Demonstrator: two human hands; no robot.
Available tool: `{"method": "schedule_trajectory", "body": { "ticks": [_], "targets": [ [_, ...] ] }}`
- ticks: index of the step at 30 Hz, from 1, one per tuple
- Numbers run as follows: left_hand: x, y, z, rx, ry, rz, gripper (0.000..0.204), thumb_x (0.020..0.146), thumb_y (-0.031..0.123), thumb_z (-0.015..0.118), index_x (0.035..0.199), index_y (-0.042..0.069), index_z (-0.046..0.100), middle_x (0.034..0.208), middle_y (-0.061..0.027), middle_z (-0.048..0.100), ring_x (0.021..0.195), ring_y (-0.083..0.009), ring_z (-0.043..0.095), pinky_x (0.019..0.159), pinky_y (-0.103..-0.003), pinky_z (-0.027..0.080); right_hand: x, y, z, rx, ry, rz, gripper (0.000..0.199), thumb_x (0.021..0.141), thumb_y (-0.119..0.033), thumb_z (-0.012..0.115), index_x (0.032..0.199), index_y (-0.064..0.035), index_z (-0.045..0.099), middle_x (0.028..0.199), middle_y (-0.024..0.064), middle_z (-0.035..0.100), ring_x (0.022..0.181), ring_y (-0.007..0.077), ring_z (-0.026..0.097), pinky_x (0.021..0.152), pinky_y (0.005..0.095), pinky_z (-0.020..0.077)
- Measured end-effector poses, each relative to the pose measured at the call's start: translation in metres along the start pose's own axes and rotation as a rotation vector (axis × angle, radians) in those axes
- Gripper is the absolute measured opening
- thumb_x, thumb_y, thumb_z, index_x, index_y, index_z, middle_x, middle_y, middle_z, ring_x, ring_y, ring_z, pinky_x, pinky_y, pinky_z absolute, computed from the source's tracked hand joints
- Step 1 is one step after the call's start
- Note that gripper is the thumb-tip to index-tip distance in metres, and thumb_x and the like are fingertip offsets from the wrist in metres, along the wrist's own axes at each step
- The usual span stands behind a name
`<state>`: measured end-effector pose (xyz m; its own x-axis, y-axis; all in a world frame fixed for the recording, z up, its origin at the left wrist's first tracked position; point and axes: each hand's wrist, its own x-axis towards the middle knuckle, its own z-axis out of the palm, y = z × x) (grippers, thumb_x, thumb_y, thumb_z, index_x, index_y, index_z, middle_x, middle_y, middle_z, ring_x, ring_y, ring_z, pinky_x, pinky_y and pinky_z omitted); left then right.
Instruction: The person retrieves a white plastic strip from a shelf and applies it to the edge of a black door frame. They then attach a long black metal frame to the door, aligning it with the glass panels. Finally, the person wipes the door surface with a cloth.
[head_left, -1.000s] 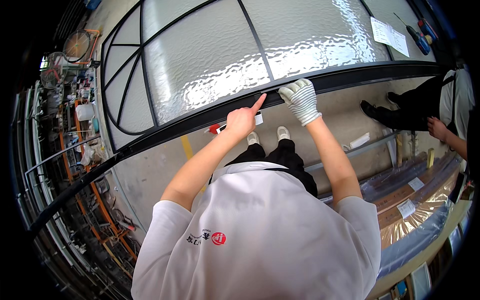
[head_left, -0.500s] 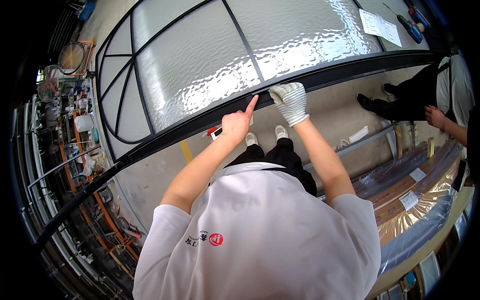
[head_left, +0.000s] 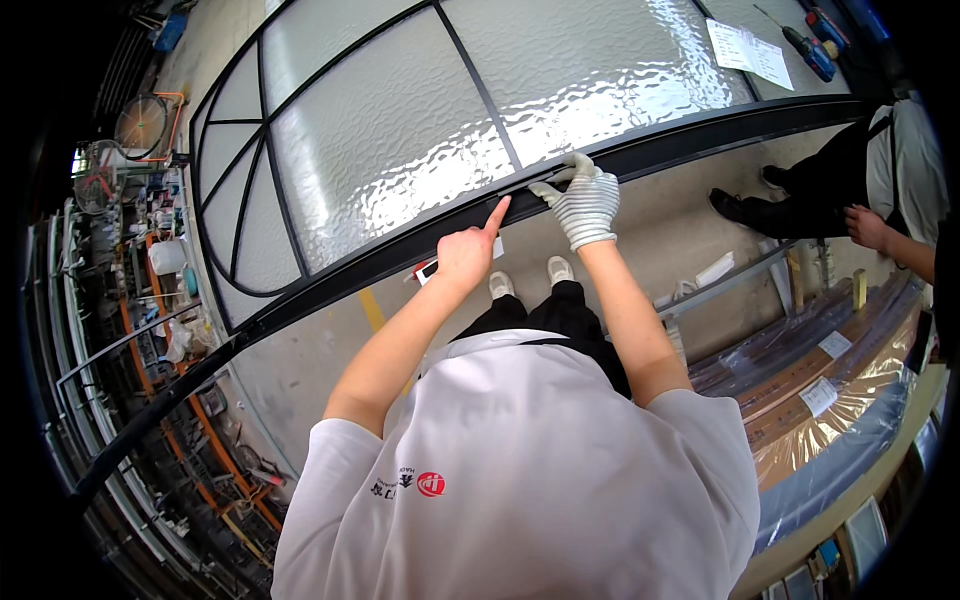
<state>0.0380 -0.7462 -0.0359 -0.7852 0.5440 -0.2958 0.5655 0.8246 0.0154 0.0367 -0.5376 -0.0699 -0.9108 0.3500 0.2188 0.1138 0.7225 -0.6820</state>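
Observation:
A large black-framed panel [head_left: 390, 130] of rippled glass lies in front of me, thin black bars crossing it. My left hand [head_left: 468, 252] is bare; its index finger is stretched out to the near edge of the black frame [head_left: 420, 236], the other fingers curled. No object shows in it. My right hand [head_left: 585, 205] wears a white-and-grey striped knit glove. Its thumb and fingers close around a thin black strip [head_left: 548, 180] along the frame's edge, just right of my left fingertip. Behind my left hand shows part of a red, black and white object [head_left: 427, 271].
A person [head_left: 880, 190] stands at the right near the frame. Paper sheets [head_left: 750, 53] and a blue cordless drill [head_left: 808, 52] lie on the panel. Plastic-wrapped long pieces [head_left: 810, 400] are stacked at lower right. Metal profiles and racks [head_left: 130, 400] line the left.
My right hand has shifted slightly, its fingers going from a tight fist to a looser hold with the thumb apart. My left index finger has moved slightly down and left in the picture.

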Motion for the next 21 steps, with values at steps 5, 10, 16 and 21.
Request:
{"method": "schedule_trajectory", "body": {
  "ticks": [5,10,16,21],
  "targets": [
    [0.0,0.001,0.0,-0.012,0.011,-0.003,0.086,0.072,0.005,0.055,0.148,0.027,0.021,0.06,-0.0099,0.061,0.049,-0.0268,0.06,0.042,-0.041,0.045,-0.002,-0.007,-0.005,-0.081,0.05,0.116,0.076,0.052,-0.046,0.085,0.107,-0.0042,0.052,0.087,0.0086,0.065,0.083,0.0295,0.06,0.075,0.0434,0.047],
    [0.003,0.007,-0.002,-0.026,-0.006,-0.035,0.086,0.072,0.005,0.055,0.148,0.027,0.021,0.061,-0.0107,0.061,0.051,-0.027,0.061,0.043,-0.041,0.046,0.016,0.027,-0.043,-0.195,0.182,0.356,0.066,0.066,-0.046,0.077,0.111,-0.0055,0.053,0.094,0.0129,0.062,0.079,0.0316,0.062,0.074,0.043,0.0503],
    [-0.007,0.009,-0.001,-0.211,0.002,-0.084,0.082,0.072,0.008,0.053,0.147,0.014,0.021,0.066,-0.0177,0.063,0.058,-0.0353,0.062,0.054,-0.048,0.05,-0.019,0.012,-0.036,0.614,-0.021,0.428,0.034,0.091,-0.012,0.054,0.123,-0.0025,0.046,0.095,0.0083,0.069,0.068,0.0105,0.057,0.065,0.0262,0.0497],
    [-0.047,0.005,0.001,-0.366,-0.074,-0.216,0.078,0.072,0.011,0.052,0.145,0.007,0.024,0.071,-0.0233,0.062,0.065,-0.0408,0.061,0.063,-0.051,0.05,-0.061,-0.034,0.014,1.149,-0.297,0.354,0.075,0.096,-0.011,0.044,0.148,-0.0113,-0.01,0.155,0.0163,0.011,0.099,0.0206,0.06,0.084,0.0309,0.0495]
  ]
}}
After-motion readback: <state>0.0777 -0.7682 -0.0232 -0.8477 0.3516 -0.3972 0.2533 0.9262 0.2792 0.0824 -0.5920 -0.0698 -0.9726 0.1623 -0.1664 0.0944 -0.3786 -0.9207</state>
